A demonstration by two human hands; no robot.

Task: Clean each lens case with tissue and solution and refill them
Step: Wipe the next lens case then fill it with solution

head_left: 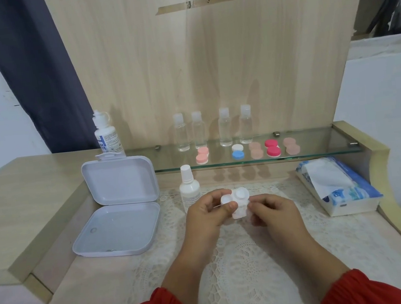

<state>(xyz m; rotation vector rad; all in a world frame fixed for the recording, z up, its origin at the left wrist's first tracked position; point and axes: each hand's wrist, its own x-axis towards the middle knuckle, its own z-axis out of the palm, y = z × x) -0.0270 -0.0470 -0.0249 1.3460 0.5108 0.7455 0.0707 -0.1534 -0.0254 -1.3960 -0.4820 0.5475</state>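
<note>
My left hand (208, 213) pinches a white lens case (234, 196) above the lace mat, thumb on its left cup. My right hand (273, 212) holds a wad of white tissue (239, 213) against the underside of the case. A small white solution bottle (190, 191) stands capped just behind my left hand. Several more lens cases lie on the glass shelf (320, 143): a pink one (202, 156), a white-and-blue one (237, 151), a beige one (256, 150), a red one (273, 148) and another beige one (291, 145).
An open white plastic box (120, 226) sits to the left, lid up. A larger solution bottle (106, 136) stands behind it. Several clear small bottles (225, 128) line the back of the shelf. A tissue pack (336, 185) lies at the right.
</note>
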